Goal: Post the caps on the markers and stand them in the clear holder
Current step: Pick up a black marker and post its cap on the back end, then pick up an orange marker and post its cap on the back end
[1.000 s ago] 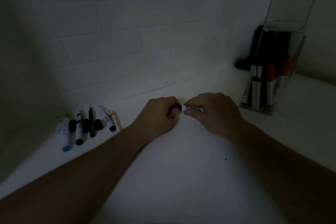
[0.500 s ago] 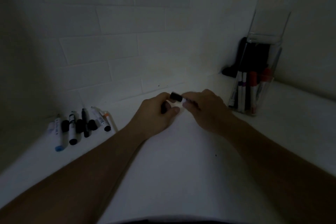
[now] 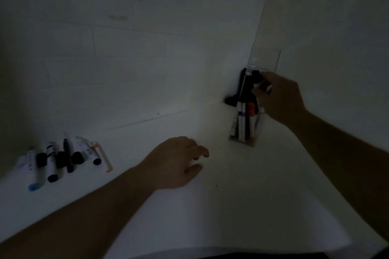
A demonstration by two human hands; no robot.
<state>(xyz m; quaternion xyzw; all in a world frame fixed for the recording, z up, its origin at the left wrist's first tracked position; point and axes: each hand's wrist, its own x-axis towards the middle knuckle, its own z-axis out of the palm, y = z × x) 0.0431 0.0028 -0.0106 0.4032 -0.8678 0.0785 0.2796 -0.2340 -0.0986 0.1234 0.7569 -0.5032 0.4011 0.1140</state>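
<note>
The scene is dim. A tall clear holder point(image 3: 264, 60) stands in the far right corner with several capped markers point(image 3: 245, 120) upright inside. My right hand point(image 3: 277, 95) is at the holder's rim, fingers closed on a white marker with a black cap point(image 3: 257, 76) that points into the holder. My left hand point(image 3: 177, 161) rests palm down on the white table, fingers spread, holding nothing. On the left lies a row of loose markers point(image 3: 51, 164) and several separate black caps point(image 3: 78, 157).
A white brick wall runs along the back, and a plain wall meets it behind the holder. A dark object point(image 3: 231, 100) sits in the corner behind the holder. The table's front edge point(image 3: 210, 253) is near the bottom of the view.
Both hands were together at the table's middle pressing the cap on a marker. Now my right hand has carried the marker up to the holder, and my left hand has let go and opened.
</note>
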